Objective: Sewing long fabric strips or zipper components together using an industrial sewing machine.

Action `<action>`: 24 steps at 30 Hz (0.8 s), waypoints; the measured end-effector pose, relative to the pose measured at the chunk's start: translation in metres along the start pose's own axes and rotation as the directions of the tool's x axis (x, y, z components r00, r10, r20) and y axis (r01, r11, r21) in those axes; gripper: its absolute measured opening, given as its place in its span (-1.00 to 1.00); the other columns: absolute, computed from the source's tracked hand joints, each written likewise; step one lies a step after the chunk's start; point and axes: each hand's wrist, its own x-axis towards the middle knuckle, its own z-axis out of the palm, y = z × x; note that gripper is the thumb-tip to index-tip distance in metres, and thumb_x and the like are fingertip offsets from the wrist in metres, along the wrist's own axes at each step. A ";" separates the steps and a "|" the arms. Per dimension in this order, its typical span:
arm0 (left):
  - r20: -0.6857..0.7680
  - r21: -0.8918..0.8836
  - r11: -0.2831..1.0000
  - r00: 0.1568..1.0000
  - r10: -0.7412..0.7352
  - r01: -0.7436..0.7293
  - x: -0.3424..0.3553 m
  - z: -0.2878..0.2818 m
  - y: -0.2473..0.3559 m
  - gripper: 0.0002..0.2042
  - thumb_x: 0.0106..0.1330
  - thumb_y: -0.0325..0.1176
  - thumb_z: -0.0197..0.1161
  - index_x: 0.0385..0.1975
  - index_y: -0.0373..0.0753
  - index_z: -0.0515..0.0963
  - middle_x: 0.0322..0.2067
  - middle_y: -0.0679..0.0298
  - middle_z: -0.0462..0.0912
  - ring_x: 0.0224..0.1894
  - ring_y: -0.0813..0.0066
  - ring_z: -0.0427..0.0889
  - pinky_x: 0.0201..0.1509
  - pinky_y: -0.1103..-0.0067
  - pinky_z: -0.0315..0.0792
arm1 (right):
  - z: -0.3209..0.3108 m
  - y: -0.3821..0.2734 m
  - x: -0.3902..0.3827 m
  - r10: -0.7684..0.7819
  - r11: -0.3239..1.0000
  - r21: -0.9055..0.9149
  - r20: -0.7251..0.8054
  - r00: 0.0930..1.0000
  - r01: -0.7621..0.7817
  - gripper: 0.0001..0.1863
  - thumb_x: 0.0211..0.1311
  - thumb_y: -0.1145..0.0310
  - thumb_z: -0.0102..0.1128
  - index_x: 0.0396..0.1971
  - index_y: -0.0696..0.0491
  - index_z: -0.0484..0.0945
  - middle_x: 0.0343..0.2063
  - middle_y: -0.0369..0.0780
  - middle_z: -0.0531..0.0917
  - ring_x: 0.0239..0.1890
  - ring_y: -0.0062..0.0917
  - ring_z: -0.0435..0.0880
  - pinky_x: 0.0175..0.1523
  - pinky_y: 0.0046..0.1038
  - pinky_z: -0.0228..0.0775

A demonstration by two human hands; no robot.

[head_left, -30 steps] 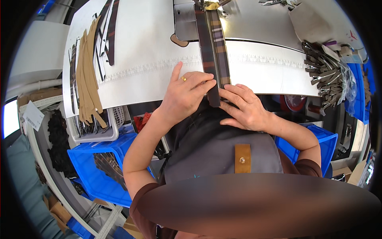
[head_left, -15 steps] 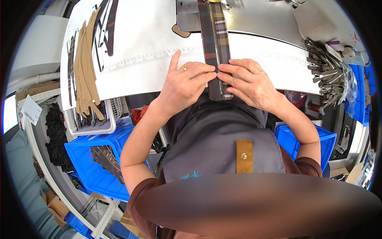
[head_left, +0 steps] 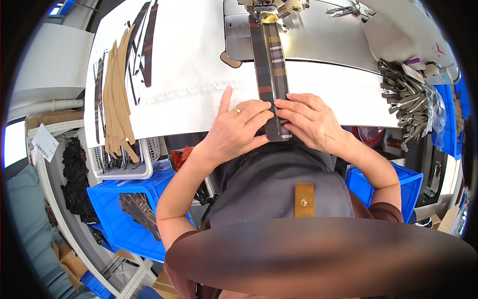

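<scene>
A long strip of dark plaid fabric with a zipper (head_left: 271,65) runs down its middle, from beneath the presser foot of a sewing machine (head_left: 269,9) to the table's near edge. My left hand (head_left: 231,128) pinches the left side of its near end, the little finger raised away from it. On the opposite side, my right hand (head_left: 314,123) grips the strip with fingertips on top beside the zipper teeth. Both sets of fingertips nearly meet over the teeth. The near end hangs slightly past the table edge, above my grey apron (head_left: 264,184).
Tan strips (head_left: 117,94) and dark plaid strips (head_left: 149,50) lie on the white table (head_left: 194,112) at left. A bundle of zipper pieces (head_left: 411,102) sits at right. Below are a white basket (head_left: 127,174) and a blue bin (head_left: 112,219). Thread snips (head_left: 343,10) lie far right.
The view has shifted, so the table appears lower and more of the sewing machine's head shows. Both hands keep hold of the strip's near end; their fingertips have shifted only slightly along it.
</scene>
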 end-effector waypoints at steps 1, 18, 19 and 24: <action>0.000 0.002 1.000 1.000 0.001 -0.001 0.000 0.003 -0.001 -0.60 -0.01 -0.34 0.40 -0.11 -0.14 0.51 -0.02 0.40 0.52 -0.07 0.51 0.60 0.38 -0.04 -0.06 | 0.002 0.001 -0.001 -0.001 1.000 0.000 -0.002 1.000 0.001 -0.64 -0.01 0.40 0.34 -0.13 0.08 0.62 0.03 -0.28 0.59 0.04 -0.36 0.52 0.10 -0.34 0.43; -0.281 -0.057 0.998 0.959 -0.024 0.008 0.006 0.016 -0.007 -0.71 -0.09 -0.55 0.33 -0.31 -0.12 0.62 -0.26 0.49 0.61 -0.24 0.57 0.62 0.48 0.17 -0.27 | 0.008 -0.007 -0.004 -0.044 0.999 0.009 -0.058 0.997 0.044 -0.61 -0.02 0.30 0.38 -0.13 0.08 0.63 -0.11 -0.25 0.58 -0.04 -0.38 0.53 0.01 -0.37 0.45; -0.280 -0.058 0.998 0.960 -0.024 0.008 0.006 0.017 -0.007 -0.71 -0.09 -0.55 0.33 -0.31 -0.12 0.62 -0.26 0.49 0.61 -0.24 0.57 0.62 0.48 0.17 -0.27 | 0.008 -0.007 -0.004 -0.042 0.999 0.009 -0.058 0.997 0.042 -0.61 -0.02 0.30 0.38 -0.13 0.08 0.63 -0.11 -0.25 0.58 -0.04 -0.38 0.53 0.01 -0.37 0.45; -0.209 -0.019 0.999 0.977 -0.031 0.028 0.006 0.017 -0.008 -0.72 -0.09 -0.53 0.34 -0.31 -0.09 0.62 -0.25 0.51 0.61 -0.23 0.56 0.62 0.47 0.14 -0.23 | 0.007 -0.007 -0.003 -0.041 0.999 0.008 -0.054 0.998 0.041 -0.63 -0.03 0.30 0.38 -0.17 0.08 0.64 -0.11 -0.25 0.59 -0.05 -0.39 0.53 0.01 -0.37 0.44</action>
